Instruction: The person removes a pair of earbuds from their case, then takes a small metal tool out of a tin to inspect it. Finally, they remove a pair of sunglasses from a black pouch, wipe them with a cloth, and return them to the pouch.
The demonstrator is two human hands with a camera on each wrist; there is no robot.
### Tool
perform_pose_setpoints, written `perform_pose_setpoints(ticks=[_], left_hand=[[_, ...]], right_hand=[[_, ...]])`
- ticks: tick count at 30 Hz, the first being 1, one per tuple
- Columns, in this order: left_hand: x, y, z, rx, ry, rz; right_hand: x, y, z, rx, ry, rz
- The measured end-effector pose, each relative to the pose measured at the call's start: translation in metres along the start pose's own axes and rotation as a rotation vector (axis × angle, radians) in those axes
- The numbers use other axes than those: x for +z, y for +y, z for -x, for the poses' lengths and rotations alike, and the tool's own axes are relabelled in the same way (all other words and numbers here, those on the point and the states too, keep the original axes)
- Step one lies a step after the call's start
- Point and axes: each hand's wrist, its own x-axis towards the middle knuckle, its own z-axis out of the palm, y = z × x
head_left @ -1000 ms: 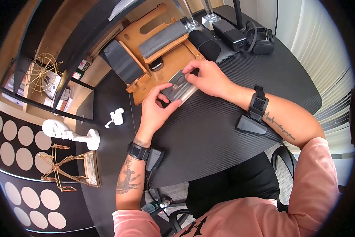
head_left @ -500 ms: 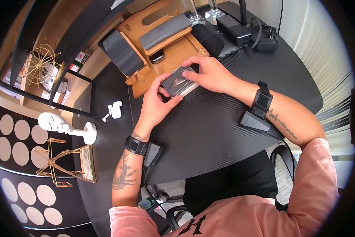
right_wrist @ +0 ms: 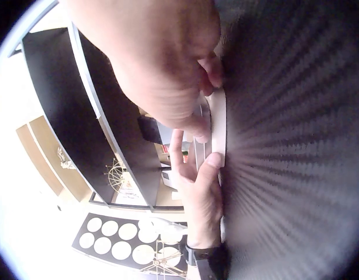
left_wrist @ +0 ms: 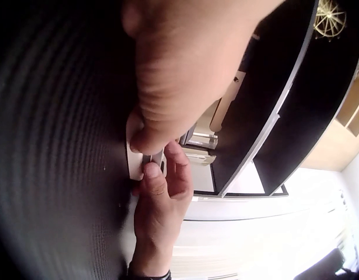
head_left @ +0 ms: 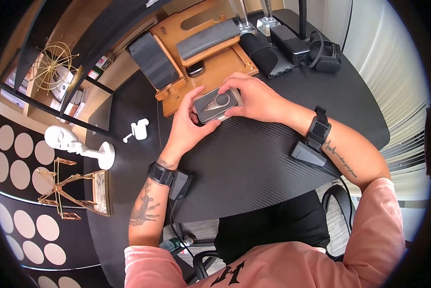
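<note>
Tucked in wooden organizer (head_left: 223, 61), black device (head_left: 195, 69)! At its five o'clock, gripping dark-topped block (head_left: 214, 106) two-handed: two o'clock from left hand (head_left: 188, 126), nine from right hand (head_left: 254, 98).

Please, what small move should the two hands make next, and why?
Perhaps lift the dark-faced device gently off the pale block: it lies on top, and the left hand and right hand hold at opposite ends.
</note>
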Motion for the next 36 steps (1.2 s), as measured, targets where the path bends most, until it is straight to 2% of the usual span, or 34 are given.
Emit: perform_pose_setpoints(ticks=[2, 5, 8, 13, 15, 19, 24, 27, 29, 31, 32, 36], left_hand=[[-0.001, 0.001, 0.001, -0.014, -0.019, -0.016], [-0.003, -0.003, 0.0, -0.038, -0.005, -0.068], [-0.005, -0.005, -0.002, 0.014, 0.039, -0.033], [-0.005, -0.007, -0.001, -0.01, 0.006, -0.007], [-0.005, -0.009, 0.0, -0.017, -0.004, 0.0], [-0.007, -0.006, -0.002, -0.019, -0.029, 0.018], [-0.008, -0.006, 0.0, -0.006, -0.028, -0.02], [-0.009, -0.004, -0.001, 0.01, -0.037, -0.041], [-0.008, -0.005, -0.002, 0.013, -0.049, -0.062], [-0.009, -0.006, -0.002, 0.01, -0.049, -0.025], [-0.009, -0.006, -0.001, 0.004, -0.053, 0.008], [-0.009, -0.006, -0.001, -0.006, -0.03, 0.149]], right_hand=[[-0.008, -0.012, -0.001, 0.183, -0.084, -0.047], [-0.007, -0.008, -0.001, 0.196, -0.062, -0.081], [-0.007, -0.006, -0.002, 0.178, -0.057, -0.079], [-0.005, -0.001, -0.002, 0.178, -0.062, -0.131], [-0.006, -0.001, -0.004, 0.24, -0.059, -0.194], [-0.005, 0.001, -0.004, 0.181, -0.03, -0.227], [-0.009, -0.001, -0.004, 0.244, -0.102, -0.157], [-0.007, 0.0, -0.003, 0.132, -0.085, -0.137], [-0.009, 0.0, -0.005, 0.167, -0.123, -0.142], [-0.006, 0.005, -0.004, 0.14, -0.101, -0.211], [-0.01, 0.001, -0.006, 0.304, -0.146, -0.26], [-0.009, 0.004, -0.008, 0.392, -0.031, -0.577]])
